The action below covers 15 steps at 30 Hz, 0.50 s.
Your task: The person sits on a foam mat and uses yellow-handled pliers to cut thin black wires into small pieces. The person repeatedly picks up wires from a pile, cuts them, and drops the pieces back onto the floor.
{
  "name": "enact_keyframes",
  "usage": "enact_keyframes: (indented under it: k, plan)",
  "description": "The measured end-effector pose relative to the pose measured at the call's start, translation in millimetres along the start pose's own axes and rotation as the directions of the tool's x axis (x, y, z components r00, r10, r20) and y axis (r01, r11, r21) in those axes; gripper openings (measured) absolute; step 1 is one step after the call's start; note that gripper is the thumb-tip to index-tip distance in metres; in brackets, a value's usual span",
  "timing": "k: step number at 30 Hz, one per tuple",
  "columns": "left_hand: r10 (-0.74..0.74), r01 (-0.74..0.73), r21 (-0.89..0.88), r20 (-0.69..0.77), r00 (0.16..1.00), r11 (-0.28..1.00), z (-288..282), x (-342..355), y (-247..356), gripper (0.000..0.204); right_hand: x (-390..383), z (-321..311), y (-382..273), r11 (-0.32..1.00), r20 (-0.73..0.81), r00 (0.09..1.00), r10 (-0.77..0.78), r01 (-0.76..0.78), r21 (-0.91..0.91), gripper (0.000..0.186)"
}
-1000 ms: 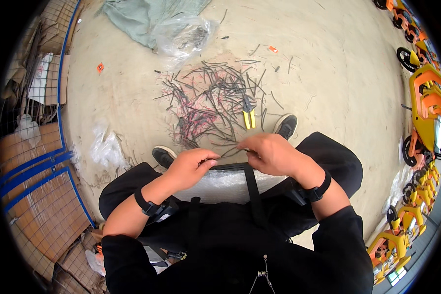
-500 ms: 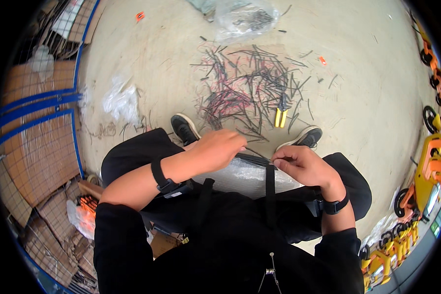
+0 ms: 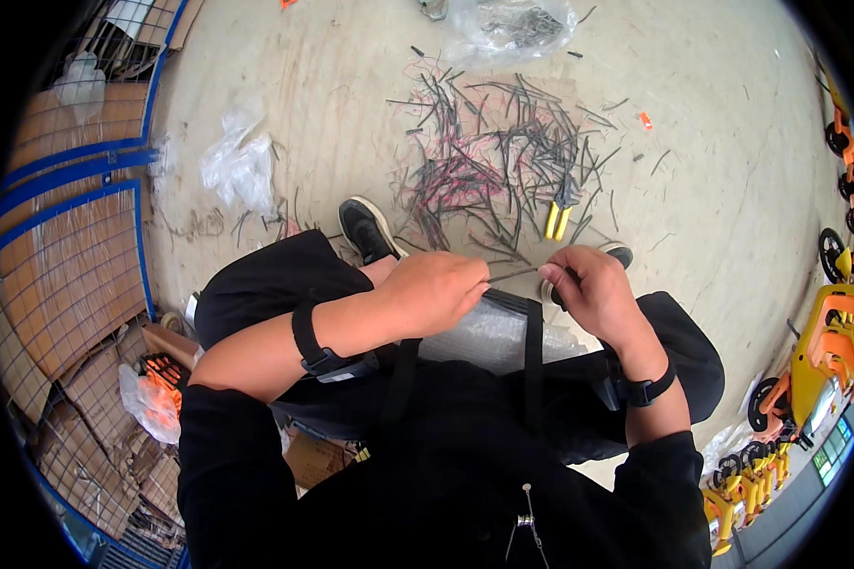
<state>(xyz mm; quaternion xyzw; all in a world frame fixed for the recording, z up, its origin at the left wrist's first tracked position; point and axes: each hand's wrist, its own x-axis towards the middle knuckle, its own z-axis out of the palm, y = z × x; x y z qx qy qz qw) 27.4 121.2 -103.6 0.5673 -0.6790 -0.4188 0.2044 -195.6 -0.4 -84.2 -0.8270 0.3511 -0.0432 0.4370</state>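
Between my hands, above my lap, a thin dark cable [image 3: 514,275] is stretched nearly straight. My left hand [image 3: 441,292] is closed around its left end, with the fingertips partly hidden. My right hand [image 3: 593,292] pinches the other end between thumb and fingers. Just below, a clear bubble-wrap sheet or bag [image 3: 503,334] lies across my lap, with several dark cables [image 3: 509,302] along its far edge. Beyond my shoes, a loose pile of black cable pieces and fine reddish strands [image 3: 465,175] covers the floor.
Yellow-handled pliers [image 3: 558,220] lie at the pile's right edge. A clear bag of dark pieces [image 3: 512,28] sits farther off, and crumpled plastic [image 3: 239,171] lies left. Blue-framed mesh [image 3: 76,275] holds cardboard on the left. Yellow and orange wheeled machines [image 3: 819,346] line the right.
My right hand has moved up and away from the bubble wrap. The cable now spans the gap between both hands more visibly. The view has shifted slightly.
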Motion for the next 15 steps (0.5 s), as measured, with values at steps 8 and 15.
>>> enact_keyframes:
  k: [8, 15]
  plan:
    - [-0.013, 0.015, 0.051, -0.027, 1.0, 0.999, 0, -16, -3, 0.032, 9, -3, -3, 0.996, 0.158, 0.985, 0.062, -0.07, 0.048, 0.014]
    - [-0.069, 0.07, 0.004, -0.073, 0.995, 0.998, -10, -37, -4, 0.06, 26, -14, -7, 0.876, -0.066, 0.956, 0.285, -0.232, 0.422, 0.011]
